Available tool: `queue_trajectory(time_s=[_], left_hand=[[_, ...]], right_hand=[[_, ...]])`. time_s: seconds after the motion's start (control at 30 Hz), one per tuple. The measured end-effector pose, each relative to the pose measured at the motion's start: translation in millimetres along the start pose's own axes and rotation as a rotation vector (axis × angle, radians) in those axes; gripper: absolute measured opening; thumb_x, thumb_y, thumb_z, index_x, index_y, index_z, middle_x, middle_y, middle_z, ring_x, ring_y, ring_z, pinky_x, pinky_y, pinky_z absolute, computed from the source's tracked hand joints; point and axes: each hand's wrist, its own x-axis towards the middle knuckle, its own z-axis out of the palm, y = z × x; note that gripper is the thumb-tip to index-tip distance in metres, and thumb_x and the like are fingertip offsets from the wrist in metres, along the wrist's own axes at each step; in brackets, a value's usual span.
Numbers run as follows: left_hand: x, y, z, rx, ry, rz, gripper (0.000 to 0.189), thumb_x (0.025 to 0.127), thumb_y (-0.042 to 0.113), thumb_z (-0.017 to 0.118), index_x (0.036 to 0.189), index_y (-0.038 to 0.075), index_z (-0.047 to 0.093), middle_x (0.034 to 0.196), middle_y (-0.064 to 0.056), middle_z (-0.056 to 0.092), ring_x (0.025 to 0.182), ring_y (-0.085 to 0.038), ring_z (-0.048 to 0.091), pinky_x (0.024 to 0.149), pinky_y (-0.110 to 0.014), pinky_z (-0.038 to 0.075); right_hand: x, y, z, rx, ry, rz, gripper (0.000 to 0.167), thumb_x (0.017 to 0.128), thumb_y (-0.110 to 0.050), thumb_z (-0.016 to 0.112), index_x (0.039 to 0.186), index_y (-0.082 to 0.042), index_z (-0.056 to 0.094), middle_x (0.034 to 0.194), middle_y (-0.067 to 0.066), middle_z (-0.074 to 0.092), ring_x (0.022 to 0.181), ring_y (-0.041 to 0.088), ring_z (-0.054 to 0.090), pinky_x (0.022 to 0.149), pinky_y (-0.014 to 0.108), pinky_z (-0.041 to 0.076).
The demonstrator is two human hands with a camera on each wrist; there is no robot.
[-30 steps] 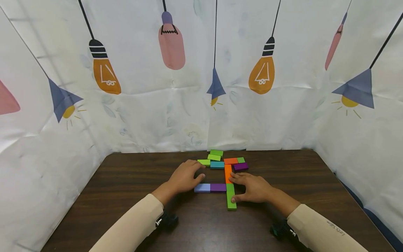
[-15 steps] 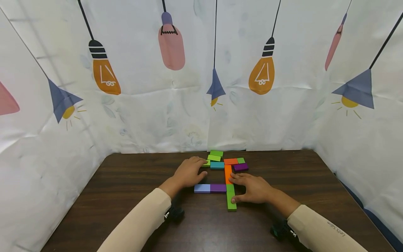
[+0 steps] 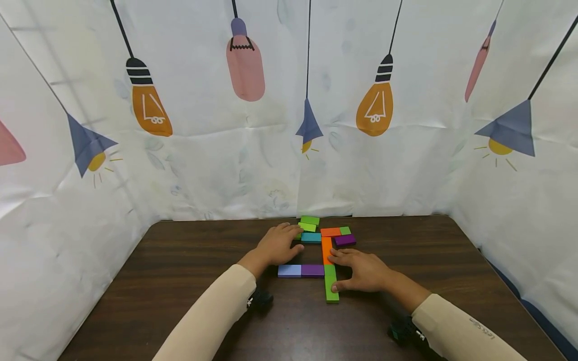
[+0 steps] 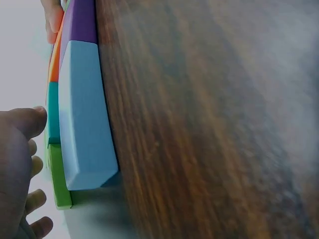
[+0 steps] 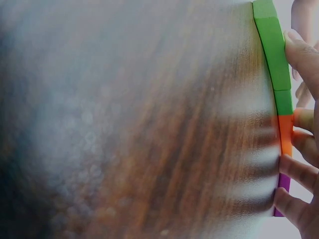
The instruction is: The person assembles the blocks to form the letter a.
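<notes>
My left hand (image 3: 277, 244) reaches over the far blocks with its fingers extended and the thumb apart. Its fingertips overlap a lime green block (image 3: 307, 227) and mostly cover the green block (image 4: 59, 179) left of a teal block (image 3: 311, 238). Spread along the right side of a column of blocks, my right hand (image 3: 363, 271) touches an orange block (image 3: 327, 250) with its fingers. Its thumb lies on the long green block (image 3: 331, 291) below. A light blue block (image 3: 289, 271) and a purple block (image 3: 312, 271) run left from this column, end to end.
Behind the column lie an orange block (image 3: 330, 232), a small green block (image 3: 345, 230) and a dark purple block (image 3: 345, 240). Another lime block (image 3: 310, 220) sits near the far edge of the brown table (image 3: 180, 281). A lamp-printed cloth (image 3: 217, 165) hangs behind.
My left hand has slid right and slightly away from me, over the green block beside the teal one and toward the lime blocks. The right hand has stayed put.
</notes>
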Motion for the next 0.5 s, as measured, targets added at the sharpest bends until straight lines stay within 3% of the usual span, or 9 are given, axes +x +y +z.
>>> queue_trajectory(time_s=[0.5], left_hand=[[5.1,0.6,-0.4,-0.015,-0.049,-0.065,0.064,0.104,0.049,0.055,0.158,0.018,0.041,0.159,-0.003,0.043,0.15,-0.034,0.029,0.119,-0.056,0.023]], right_hand=[[-1.6,0.6,0.7,0.004,0.005,-0.011,0.091,0.083,-0.08,0.061,0.153,-0.024,0.051,0.16,-0.005,0.041,0.145,0.029,0.039,0.096,0.063,0.047]])
